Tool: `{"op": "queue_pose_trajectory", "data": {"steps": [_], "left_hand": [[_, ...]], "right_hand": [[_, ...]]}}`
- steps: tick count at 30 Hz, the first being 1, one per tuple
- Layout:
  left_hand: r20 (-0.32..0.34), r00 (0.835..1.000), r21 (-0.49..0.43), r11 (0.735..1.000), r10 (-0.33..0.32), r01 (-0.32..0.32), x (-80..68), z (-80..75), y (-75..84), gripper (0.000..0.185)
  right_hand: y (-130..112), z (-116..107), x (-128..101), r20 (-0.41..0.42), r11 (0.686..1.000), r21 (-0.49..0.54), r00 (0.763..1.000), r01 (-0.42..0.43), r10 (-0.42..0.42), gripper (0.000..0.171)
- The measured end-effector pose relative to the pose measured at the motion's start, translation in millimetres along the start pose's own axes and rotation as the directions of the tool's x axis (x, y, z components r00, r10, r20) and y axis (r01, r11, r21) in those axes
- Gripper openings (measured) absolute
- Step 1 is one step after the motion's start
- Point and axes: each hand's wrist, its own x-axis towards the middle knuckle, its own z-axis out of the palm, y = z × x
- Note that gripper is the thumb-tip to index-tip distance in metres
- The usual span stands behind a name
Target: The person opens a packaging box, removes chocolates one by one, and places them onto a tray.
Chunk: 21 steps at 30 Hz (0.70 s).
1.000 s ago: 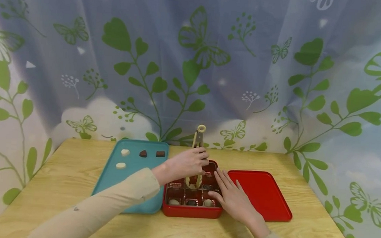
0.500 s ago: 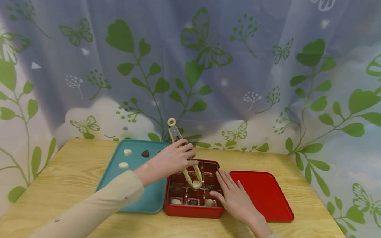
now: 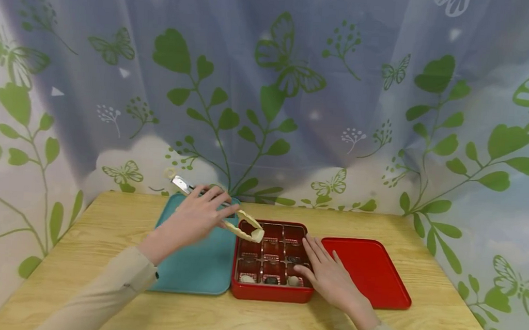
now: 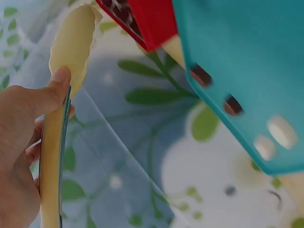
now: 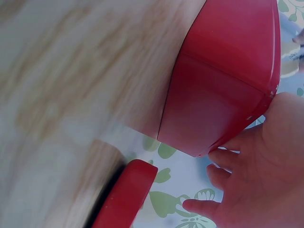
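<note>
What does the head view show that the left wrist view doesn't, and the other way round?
Only the head view shows the right hand, touching the red box, and the flat red lid. Only the left wrist view shows two white pieces on the teal tray. Both show the left hand holding the tongs, plus parts of the tray and box.

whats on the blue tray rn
The left wrist view shows two dark brown pieces and two white pieces on the blue tray. In the head view, the left hand covers part of it, hiding what lies behind.
</note>
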Motion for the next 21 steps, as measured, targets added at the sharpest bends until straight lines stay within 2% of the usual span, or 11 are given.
{"op": "queue_pose_trajectory", "data": {"steps": [5, 8, 12, 16, 21], "left_hand": [[-0.023, 0.996, 0.021, 0.996, -0.089, 0.089, -32.3, 0.2, -25.5, 0.049], [0.003, 0.991, 0.045, 0.990, -0.134, 0.134, -51.1, 3.9, -37.7, 0.050], [0.044, 0.986, 0.065, 0.985, -0.162, 0.159, -71.1, 9.7, -47.1, 0.049], [0.106, 0.978, 0.085, 0.982, -0.177, 0.169, -82.2, 13.3, -49.5, 0.047], [0.205, 0.960, 0.119, 0.979, -0.189, 0.167, -84.4, 21.2, -48.7, 0.046]], "right_hand": [[0, 0, 0, 0.006, 1.000, 0.004, 1.000, 0.000, 0.000, 0.081], [0, -1, 0, 0.007, 1.000, 0.004, 1.000, 0.001, -0.001, 0.082], [-1, -3, 0, 0.010, 1.000, 0.007, 1.000, -0.002, 0.002, 0.081], [-1, -4, -1, 0.018, 1.000, 0.016, 1.000, -0.008, 0.008, 0.082], [-1, -1, 0, 0.009, 1.000, 0.017, 1.000, -0.004, 0.004, 0.082]]}}
